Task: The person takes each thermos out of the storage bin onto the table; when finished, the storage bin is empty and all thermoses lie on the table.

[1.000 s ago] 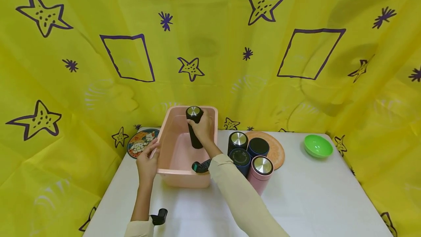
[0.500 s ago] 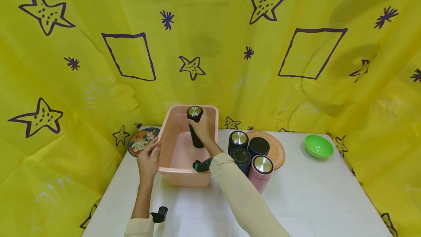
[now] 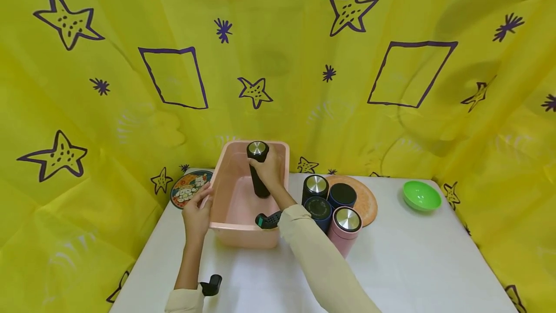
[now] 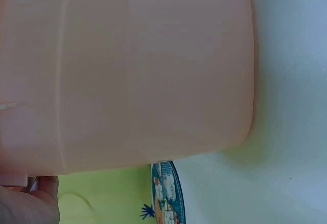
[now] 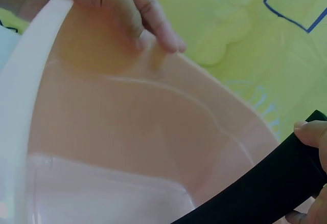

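A pink plastic basin (image 3: 245, 239) stands on the white table, filling most of the left wrist view. My left hand (image 3: 196, 216) grips its left rim, and in the right wrist view the fingers (image 5: 153, 17) lie over that edge. Inside the basin, my right hand (image 3: 269, 170) holds a black vacuum flask (image 3: 258, 182) by its upper part, below the silver-topped cap. The flask leans slightly, its lower end close over the basin floor. In the right wrist view the thumb (image 5: 309, 132) presses on the black flask (image 5: 250, 191).
Right of the basin stand several flasks: a black one (image 3: 315, 185), two dark blue ones and a pink one (image 3: 343, 235). An orange round mat (image 3: 367, 202) lies behind them. A green bowl (image 3: 421, 195) is far right; a patterned plate (image 3: 182, 192) lies left. Yellow curtain (image 3: 278, 62) encloses the table.
The head view shifts very slightly. Both hands and the black flask keep their places at the basin.
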`<state>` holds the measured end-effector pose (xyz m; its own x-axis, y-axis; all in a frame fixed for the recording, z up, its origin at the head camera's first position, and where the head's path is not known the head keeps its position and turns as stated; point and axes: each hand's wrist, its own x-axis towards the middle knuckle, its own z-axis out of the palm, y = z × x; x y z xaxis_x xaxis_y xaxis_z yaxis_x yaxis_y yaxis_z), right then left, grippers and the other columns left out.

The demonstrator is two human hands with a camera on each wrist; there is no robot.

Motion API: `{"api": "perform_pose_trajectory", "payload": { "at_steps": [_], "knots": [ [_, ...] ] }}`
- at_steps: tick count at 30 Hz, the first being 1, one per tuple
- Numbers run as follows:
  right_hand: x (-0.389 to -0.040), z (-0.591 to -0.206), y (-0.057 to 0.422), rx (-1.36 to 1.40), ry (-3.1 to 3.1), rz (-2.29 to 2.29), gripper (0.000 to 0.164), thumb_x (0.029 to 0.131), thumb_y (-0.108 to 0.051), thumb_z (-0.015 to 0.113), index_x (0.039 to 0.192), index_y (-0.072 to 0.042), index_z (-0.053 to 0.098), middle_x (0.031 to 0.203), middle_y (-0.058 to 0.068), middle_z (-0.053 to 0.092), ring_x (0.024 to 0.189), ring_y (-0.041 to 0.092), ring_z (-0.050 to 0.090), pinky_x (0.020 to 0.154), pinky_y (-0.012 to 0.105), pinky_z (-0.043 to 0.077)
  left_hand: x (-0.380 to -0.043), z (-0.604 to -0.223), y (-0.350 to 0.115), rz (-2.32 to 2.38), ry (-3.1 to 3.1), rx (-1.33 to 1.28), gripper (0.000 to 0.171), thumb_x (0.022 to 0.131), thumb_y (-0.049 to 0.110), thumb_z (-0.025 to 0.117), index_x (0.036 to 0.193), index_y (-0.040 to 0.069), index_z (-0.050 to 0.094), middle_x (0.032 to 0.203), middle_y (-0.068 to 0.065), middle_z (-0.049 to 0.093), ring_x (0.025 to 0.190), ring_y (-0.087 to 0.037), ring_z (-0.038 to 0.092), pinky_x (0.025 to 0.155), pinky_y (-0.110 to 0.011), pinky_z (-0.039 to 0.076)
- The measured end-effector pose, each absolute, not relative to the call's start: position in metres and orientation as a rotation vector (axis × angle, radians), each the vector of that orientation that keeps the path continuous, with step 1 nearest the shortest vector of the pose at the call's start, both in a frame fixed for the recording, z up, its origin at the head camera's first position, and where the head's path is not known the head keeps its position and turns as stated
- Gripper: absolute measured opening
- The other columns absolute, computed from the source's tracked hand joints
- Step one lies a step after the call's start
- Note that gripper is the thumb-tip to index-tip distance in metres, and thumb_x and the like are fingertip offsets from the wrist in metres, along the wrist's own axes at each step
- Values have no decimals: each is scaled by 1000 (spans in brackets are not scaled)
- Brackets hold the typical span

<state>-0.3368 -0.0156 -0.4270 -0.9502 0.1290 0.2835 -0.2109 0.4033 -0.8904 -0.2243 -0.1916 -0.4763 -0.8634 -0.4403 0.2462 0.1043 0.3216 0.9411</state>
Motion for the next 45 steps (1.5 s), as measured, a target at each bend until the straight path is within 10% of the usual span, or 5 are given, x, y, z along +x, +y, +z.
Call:
{"api": "perform_pose_trajectory", "payload": {
  "at_steps": [19, 32, 45],
  "knots": [
    [-299, -352, 12, 314, -2293, 1574, 68, 74, -34, 84, 128, -5, 57, 116, 12, 69, 105, 26, 65, 88, 40, 58, -223, -479, -191, -1657, -2081, 284, 25, 92, -1, 63, 116, -4, 69, 136, -8, 61, 132, -26, 52, 88, 3, 40],
    [-224, -276, 70, 570, -2230, 1616, 64, 74, -30, 85, 129, -12, 58, 114, 5, 68, 109, 19, 62, 86, 38, 58, -217, -460, -186, -1696, -2079, 288, 24, 93, -4, 60, 116, -8, 67, 138, -13, 58, 134, -29, 49, 87, 3, 40],
    [-163, -277, 118, 647, -2262, 1679, 61, 70, -9, 85, 124, -8, 58, 113, 7, 66, 103, 15, 63, 71, 30, 62, -221, -469, -189, -1677, -2083, 300, 24, 93, -2, 60, 115, -6, 68, 137, -10, 60, 133, -27, 51, 88, 1, 42]
  ]
}}
